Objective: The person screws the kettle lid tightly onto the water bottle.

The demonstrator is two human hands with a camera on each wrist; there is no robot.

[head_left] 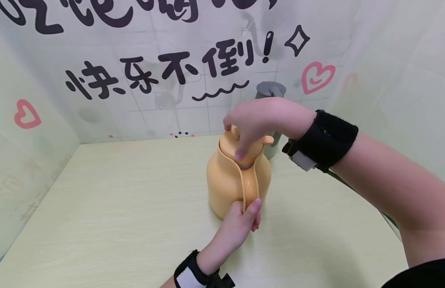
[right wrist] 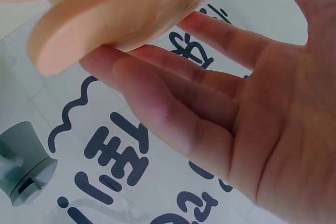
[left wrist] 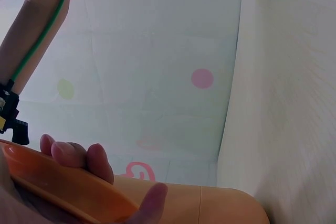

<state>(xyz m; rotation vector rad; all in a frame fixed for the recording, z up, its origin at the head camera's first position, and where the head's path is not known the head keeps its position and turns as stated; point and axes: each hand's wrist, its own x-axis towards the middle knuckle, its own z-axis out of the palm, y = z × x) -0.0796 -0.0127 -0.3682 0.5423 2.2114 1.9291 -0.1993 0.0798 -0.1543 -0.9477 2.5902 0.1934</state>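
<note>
A peach-orange jug [head_left: 222,184] stands upright on the pale table. My left hand [head_left: 236,228] grips its handle [head_left: 249,184] low down, with the thumb along the near side. The left wrist view shows those fingers [left wrist: 71,155] curled over the orange handle [left wrist: 68,187]. From above, my right hand [head_left: 256,118] holds the lid [head_left: 227,146], thumb on the near side and fingers over the far side. A rounded tab [head_left: 267,140] sticks out at the right of the jug's top. In the right wrist view, the fingertips of my right hand [right wrist: 226,108] lie against a peach edge.
Behind the jug, partly hidden by my right hand, stands a grey-green container [head_left: 270,88]. The pale wooden table [head_left: 136,208] reaches to a white printed backdrop [head_left: 186,116] with black lettering, and similar sheets hang at both sides.
</note>
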